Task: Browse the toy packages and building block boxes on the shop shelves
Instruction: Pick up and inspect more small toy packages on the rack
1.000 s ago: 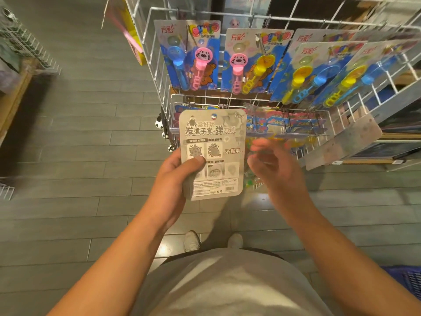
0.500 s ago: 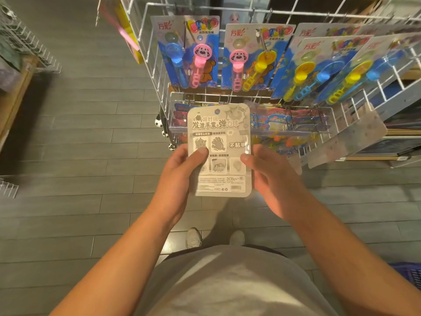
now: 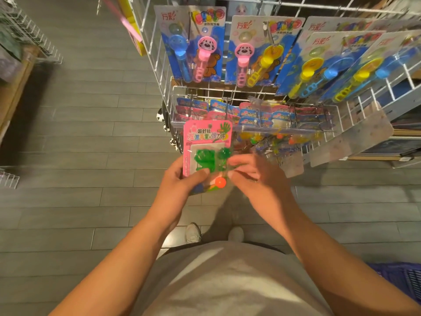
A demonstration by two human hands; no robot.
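A: Where is the toy package, taking the white wire display rack [image 3: 230, 87] as the landmark?

B: The pink cardboard blister pack with green sticky toys and an orange ball [image 3: 206, 153] is just in front of the rack's lower tier, toward the rack's left corner, and it hides part of that tier. It is upright, its long axis from the person up toward the rack, printed face to the camera.

A: And the hands, from left to right?

B: The left hand [image 3: 180, 185] grips the lower left part of the pack, thumb curled over the front; the other fingers are behind, so I cannot see them. The right hand [image 3: 252, 176] is at the pack's right edge, beside the orange ball. It is blurred; the fingers look bent and close together, but I cannot tell if they pinch the card or only touch it.

A: So which hand carries it?

B: I judge the left one. The pack lies to the left of the right fingertips, touching or nearly.

A: How many things?

B: One pack in hand. On the rack's upper tier, five blue bubble wand cards [image 3: 193, 44] are visible, the right ones overlapping. Below, many small packs hang; too crowded to count.
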